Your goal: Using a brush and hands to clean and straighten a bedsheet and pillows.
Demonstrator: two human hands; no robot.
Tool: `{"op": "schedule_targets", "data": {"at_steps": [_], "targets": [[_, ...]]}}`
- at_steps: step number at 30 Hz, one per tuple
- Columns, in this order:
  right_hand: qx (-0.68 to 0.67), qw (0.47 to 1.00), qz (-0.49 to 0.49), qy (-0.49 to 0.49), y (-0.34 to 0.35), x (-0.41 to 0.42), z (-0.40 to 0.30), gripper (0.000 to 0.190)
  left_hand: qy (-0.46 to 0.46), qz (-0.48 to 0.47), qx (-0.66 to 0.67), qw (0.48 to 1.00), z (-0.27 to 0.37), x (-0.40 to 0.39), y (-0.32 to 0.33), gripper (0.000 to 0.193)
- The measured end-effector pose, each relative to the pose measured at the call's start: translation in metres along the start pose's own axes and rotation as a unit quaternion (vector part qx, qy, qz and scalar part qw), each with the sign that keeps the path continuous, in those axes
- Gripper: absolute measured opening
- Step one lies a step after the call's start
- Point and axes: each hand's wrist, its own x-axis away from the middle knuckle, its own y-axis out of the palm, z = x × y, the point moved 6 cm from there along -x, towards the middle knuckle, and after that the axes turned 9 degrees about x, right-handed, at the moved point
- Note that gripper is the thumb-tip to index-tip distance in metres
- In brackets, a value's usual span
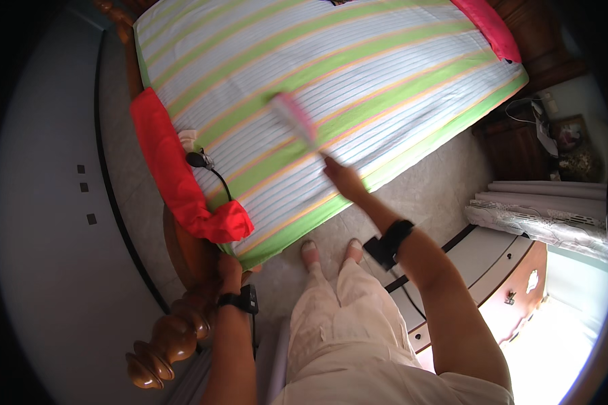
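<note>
My right hand grips the handle of a bed brush with a white body and pink bristles. The brush is motion-blurred over the striped bedsheet, and I cannot tell if its bristles touch the cloth. My left hand is low at the near corner of the bed, by the wooden footboard and the green edge of the sheet. Its fingers are partly hidden, so what they hold is unclear. Just above it lies a bunched red cloth, draped along the foot of the bed.
A black rubber bulb with a tube lies by the red cloth. A turned wooden bedpost rises beside my left forearm. A pink-red pillow lies at the far end. A drawer cabinet and a dark nightstand stand to the right.
</note>
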Motion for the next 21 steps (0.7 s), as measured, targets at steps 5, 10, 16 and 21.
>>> {"op": "schedule_targets", "data": {"at_steps": [5,10,16,21], "targets": [[-0.243,0.953,-0.174,-0.053,0.03,0.094,-0.074,0.045,0.044,0.132,0.065,0.988,0.038,0.046,-0.035,0.039],[-0.285,0.937,-0.156,0.131,-0.055,0.101,-0.023,0.043,0.266,0.116,0.046,0.956,0.087,0.079,-0.038,0.066],[-0.075,0.974,0.172,0.13,-0.121,0.04,0.081,0.048,0.275,0.131,0.088,0.948,0.128,0.081,-0.04,0.079],[0.058,0.975,-0.2,0.079,-0.014,0.144,0.034,0.047,0.303,0.178,-0.006,0.936,0.17,0.059,-0.087,0.078]]}}
